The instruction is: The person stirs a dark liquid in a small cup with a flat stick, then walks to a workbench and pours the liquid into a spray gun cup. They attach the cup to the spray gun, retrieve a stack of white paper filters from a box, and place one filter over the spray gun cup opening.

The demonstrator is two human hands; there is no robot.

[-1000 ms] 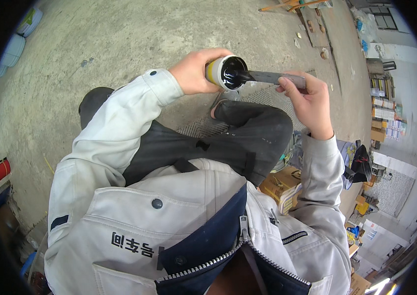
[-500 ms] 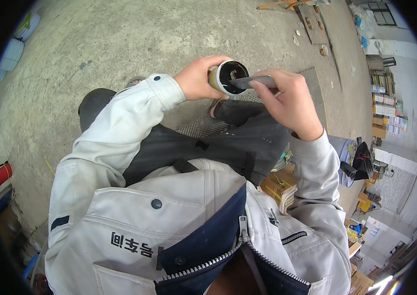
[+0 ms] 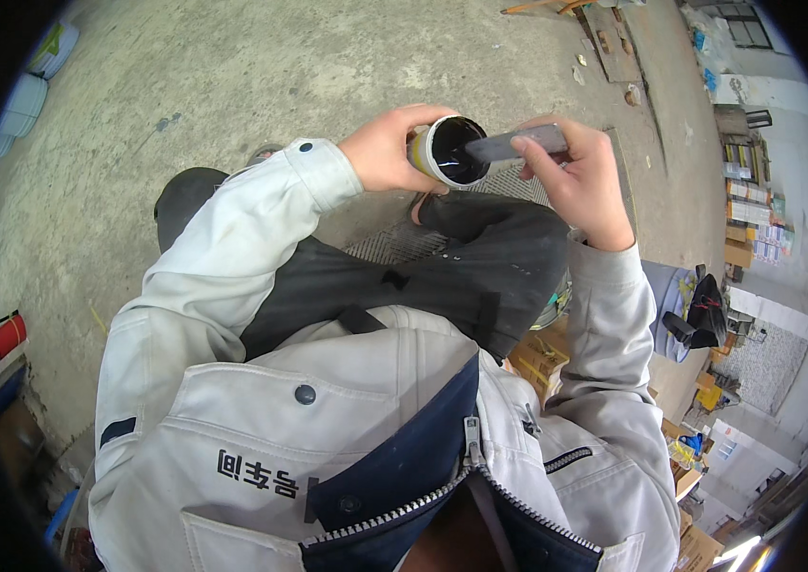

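While left grip (image 3: 387, 150) clasps can (image 3: 426, 156), right grip (image 3: 579, 181) pinches stick (image 3: 498, 148), just drawn rightward.

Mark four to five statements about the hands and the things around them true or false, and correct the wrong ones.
1. The left hand holds a cup. True.
2. The right hand is empty. False: it grips a flat grey tool.
3. Glossy black material shows inside the cup. True.
4. The red cylinder is at the picture's right edge. False: it is near the left edge.
5. The tool overlaps the cup's mouth in this view. True.
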